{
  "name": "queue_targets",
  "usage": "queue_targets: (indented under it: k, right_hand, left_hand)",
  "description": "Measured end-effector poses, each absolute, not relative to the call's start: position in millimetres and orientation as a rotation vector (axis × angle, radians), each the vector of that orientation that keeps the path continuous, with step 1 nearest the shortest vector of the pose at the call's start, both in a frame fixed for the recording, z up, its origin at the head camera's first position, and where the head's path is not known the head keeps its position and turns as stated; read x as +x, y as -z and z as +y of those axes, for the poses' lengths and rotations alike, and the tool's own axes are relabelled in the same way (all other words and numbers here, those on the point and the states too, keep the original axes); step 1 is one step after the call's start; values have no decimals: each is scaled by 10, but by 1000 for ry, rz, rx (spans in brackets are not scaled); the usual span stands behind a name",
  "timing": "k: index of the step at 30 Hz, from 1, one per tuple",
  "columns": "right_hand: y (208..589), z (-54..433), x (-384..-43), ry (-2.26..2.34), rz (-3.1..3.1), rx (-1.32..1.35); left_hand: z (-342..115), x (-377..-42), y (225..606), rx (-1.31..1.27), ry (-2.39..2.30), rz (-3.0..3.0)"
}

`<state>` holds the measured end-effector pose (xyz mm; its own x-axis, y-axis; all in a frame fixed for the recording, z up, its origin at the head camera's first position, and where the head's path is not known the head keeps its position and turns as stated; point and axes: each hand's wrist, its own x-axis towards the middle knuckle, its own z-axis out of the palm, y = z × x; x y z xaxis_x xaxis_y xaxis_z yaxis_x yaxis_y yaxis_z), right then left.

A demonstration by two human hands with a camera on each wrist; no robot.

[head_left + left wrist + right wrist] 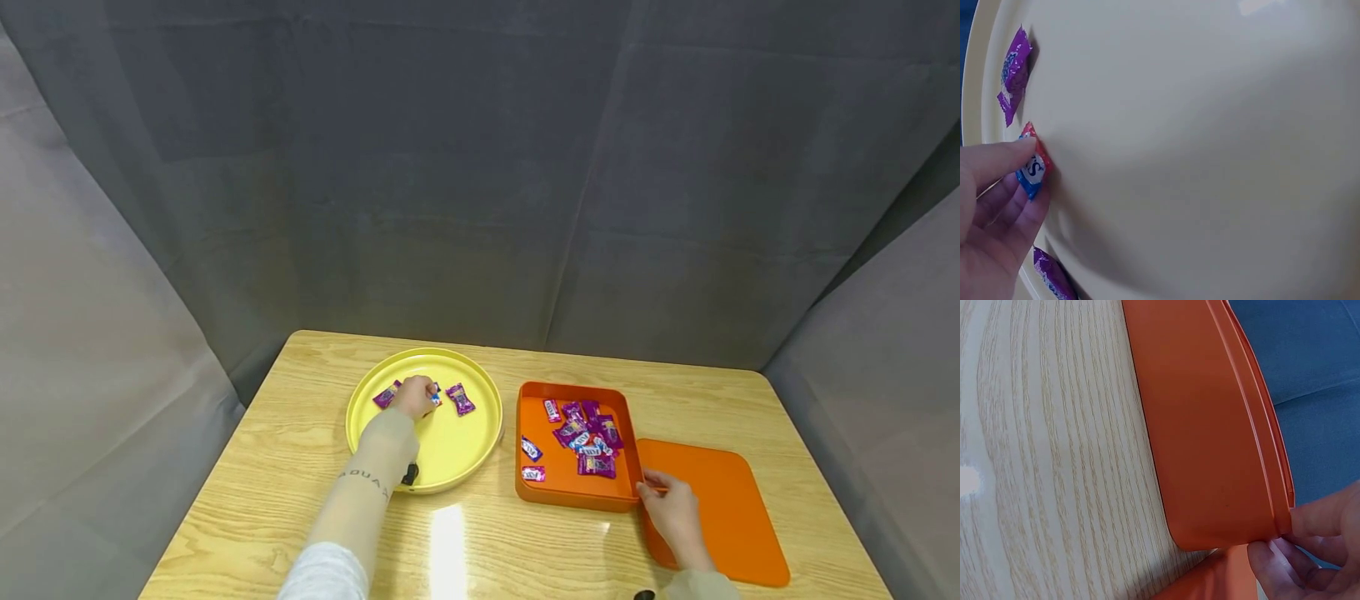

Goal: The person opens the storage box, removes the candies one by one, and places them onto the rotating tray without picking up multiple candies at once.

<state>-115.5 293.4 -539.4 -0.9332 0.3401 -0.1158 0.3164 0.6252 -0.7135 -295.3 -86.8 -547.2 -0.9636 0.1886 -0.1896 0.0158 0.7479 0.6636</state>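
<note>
Over on the round yellow tray, the person's left hand has a red-and-blue wrapped candy pinched between thumb and fingers. So yeah, that grip is closed on it, and the left wrist view shows the candy's white patch with dark lettering peeking out past the thumb. Two purple candies lie on the tray too, one on either side of the hand, both near the rim.

Right hand is off at the orange box, and its grip has the near right corner pinched in the fingertips, up at the rim. The box sits to the right of the tray, a little apart from it. Inside there's a loose pile of candies, mostly purple with some blue, white and red ones mixed in, and three small ones spread along the left side.

Flat orange lid lies just beside the box, partly behind the right hand. All of it's on a light wood desk with a bright glare spot in front of the tray. Grey curtains hang behind and down both sides.
</note>
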Motion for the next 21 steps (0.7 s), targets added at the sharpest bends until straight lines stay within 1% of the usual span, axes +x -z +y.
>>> queue_targets:
  k: [13, 21]
  right_hand:
    - [5370, 2928, -1157, -1242, -2813, -569]
    - [5363, 2923, -1157, -1245, -2824, -572]
  left_hand:
    - [-823, -2920, 5434, 96, -875, 2744]
    - [-825, -2910, 5404, 144, -881, 2755]
